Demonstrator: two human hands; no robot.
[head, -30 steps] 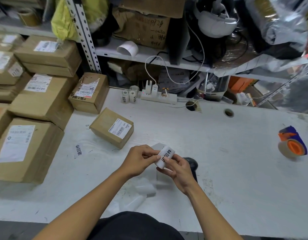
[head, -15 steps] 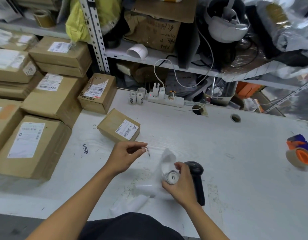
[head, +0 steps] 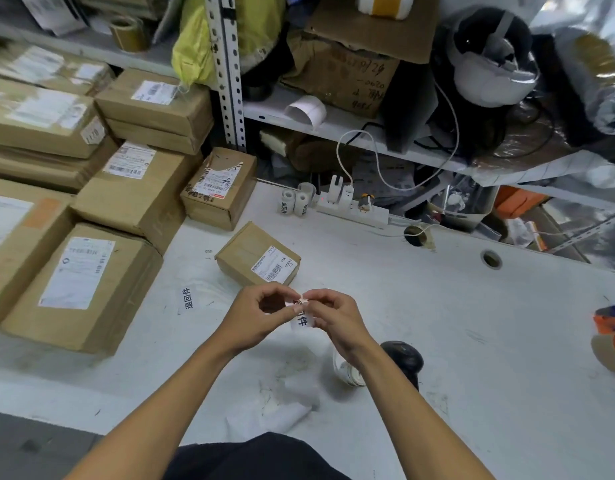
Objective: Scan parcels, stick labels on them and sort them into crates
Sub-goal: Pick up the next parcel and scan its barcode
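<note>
My left hand [head: 255, 322] and my right hand [head: 335, 318] meet over the white table [head: 472, 341], and both pinch a small white label [head: 301, 315] with black characters. Just beyond them lies a small cardboard parcel [head: 257, 259] with a barcode label. The label roll [head: 347, 370] stands on the table under my right wrist. Beside it lies the black scanner [head: 404, 358], partly hidden by my right forearm.
Several cardboard parcels [head: 91, 271] are stacked at the left. Another label [head: 188, 298] is stuck on the table. Spare label rolls [head: 294, 202] and a power strip [head: 354, 207] sit at the back. A tape dispenser [head: 610, 336] is at the right edge. Backing paper scraps [head: 281, 407] lie near me.
My right hand has left the label roll on the table and risen to join my left hand. Both now pinch the peeled label in front of the small parcel.
</note>
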